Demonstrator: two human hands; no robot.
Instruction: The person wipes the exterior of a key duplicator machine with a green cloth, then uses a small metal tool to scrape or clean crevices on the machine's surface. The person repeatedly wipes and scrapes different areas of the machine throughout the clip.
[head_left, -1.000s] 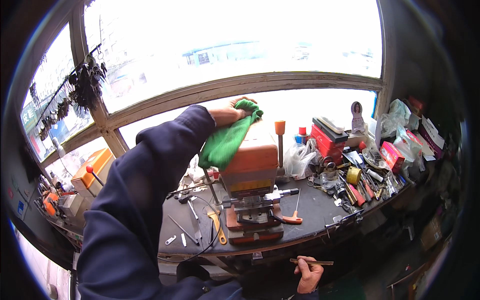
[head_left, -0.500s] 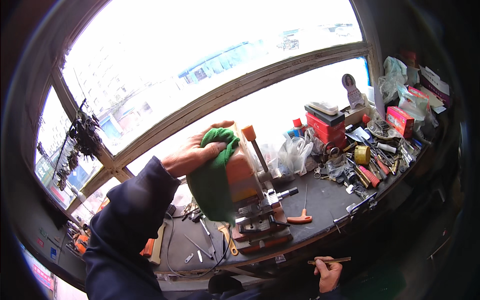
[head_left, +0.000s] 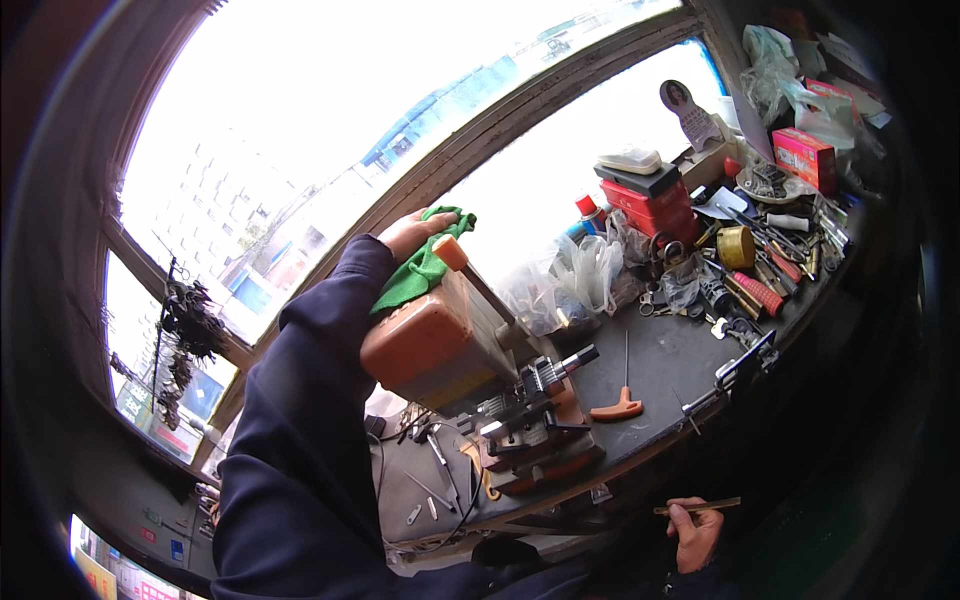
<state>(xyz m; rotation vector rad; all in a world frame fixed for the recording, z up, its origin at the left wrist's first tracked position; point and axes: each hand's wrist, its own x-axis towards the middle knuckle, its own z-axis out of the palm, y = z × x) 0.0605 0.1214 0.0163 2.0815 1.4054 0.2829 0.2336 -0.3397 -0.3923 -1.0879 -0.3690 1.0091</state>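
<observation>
My left hand (head_left: 408, 234) is closed on a green cloth (head_left: 418, 274), reaching to the far end of an orange and grey machine (head_left: 420, 338) that looks like a key cutter. The cloth lies over the machine's top edge and hangs at its left side. Beside the hand stands a lever with an orange knob (head_left: 451, 252). Along the machine's front sit metal clamps (head_left: 515, 408) and a black-handled knob. Low at the right, away from the bench, my right hand (head_left: 694, 535) pinches a thin brownish stick-like thing (head_left: 712, 506) whose kind I cannot make out.
On the dark bench (head_left: 655, 360) lies an orange-handled T-shaped tool (head_left: 618, 408). Red boxes (head_left: 652, 208), plastic bags (head_left: 580, 280), a spray can (head_left: 590, 213) and many mixed tools crowd the right. Slim tools (head_left: 445, 470) lie left of the machine. Keys (head_left: 190, 325) hang by the window.
My left hand has carried the cloth to the far top of the machine, baring its orange front. The view has tilted and shifted. The right hand keeps its stick.
</observation>
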